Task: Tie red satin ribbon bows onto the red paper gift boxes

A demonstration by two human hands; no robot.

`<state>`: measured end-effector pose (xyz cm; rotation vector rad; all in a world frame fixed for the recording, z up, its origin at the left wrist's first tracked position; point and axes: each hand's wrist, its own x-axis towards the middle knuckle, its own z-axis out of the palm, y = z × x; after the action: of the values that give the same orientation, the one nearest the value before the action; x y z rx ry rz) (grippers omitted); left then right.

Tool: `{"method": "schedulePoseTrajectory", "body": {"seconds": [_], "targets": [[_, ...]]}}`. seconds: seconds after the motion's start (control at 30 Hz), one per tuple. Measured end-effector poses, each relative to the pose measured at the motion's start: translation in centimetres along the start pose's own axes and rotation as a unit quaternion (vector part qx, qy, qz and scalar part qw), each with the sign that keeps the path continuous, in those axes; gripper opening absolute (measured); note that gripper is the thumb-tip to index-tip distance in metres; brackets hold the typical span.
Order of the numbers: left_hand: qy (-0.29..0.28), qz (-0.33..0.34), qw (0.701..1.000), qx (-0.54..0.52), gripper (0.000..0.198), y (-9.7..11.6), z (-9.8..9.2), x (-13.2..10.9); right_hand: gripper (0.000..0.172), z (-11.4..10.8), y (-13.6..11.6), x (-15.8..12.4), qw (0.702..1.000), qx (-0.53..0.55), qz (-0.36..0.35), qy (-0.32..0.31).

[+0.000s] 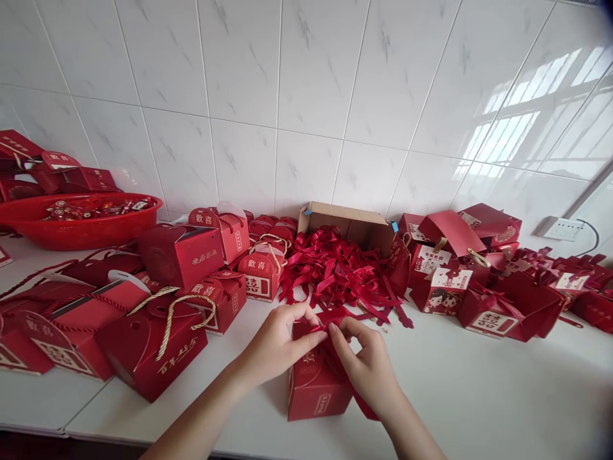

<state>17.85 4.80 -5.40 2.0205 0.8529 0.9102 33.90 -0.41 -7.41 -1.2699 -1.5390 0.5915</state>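
Near the worktop's [440, 396] front edge stands a red gift box [316, 390], a red ribbon [334, 314] pinched over its top by left hand [282, 337] and right hand [366, 356], before a ribbon heap [335, 271] and, toward the back edge, a cardboard carton [345, 216].

Red boxes [318, 391]: over dozen; ribbon heap [335, 268]: one; basin [96, 230]: one; carton [342, 214]: one.

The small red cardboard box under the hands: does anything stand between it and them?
Nothing visible does. The left hand and right hand pinch a glossy red ribbon at the top of the box; the heap of loose red ribbons lies beyond it.
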Motion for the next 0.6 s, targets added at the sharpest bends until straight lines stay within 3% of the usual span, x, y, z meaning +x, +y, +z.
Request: {"method": "schedulePoseTrajectory", "body": {"seconds": [0.17,0.27,0.4,0.5,0.6], "targets": [[-0.009,0.01,1.0,0.008,0.008,0.2,0.1,-0.4,0.014,0.5,0.3,-0.2,0.997,0.0,-0.048,0.059],[-0.019,0.025,0.999,-0.01,0.004,0.3,0.1,-0.5,0.013,0.6,0.7,-0.2,0.996,-0.003,-0.051,0.069],[-0.032,0.041,0.998,-0.022,0.012,0.2,0.1,-0.5,0.004,0.1,0.5,-0.4,0.996,-0.033,-0.067,0.044],[-0.026,0.038,0.999,-0.026,0.01,0.0,0.2,-0.5,0.016,-0.5,-0.1,-0.7,0.995,-0.072,-0.074,0.009],[-0.021,0.035,0.999,-0.025,0.012,0.0,0.3,-0.3,0.016,-1.0,-0.7,-1.0,0.993,-0.098,-0.058,-0.029]]}}
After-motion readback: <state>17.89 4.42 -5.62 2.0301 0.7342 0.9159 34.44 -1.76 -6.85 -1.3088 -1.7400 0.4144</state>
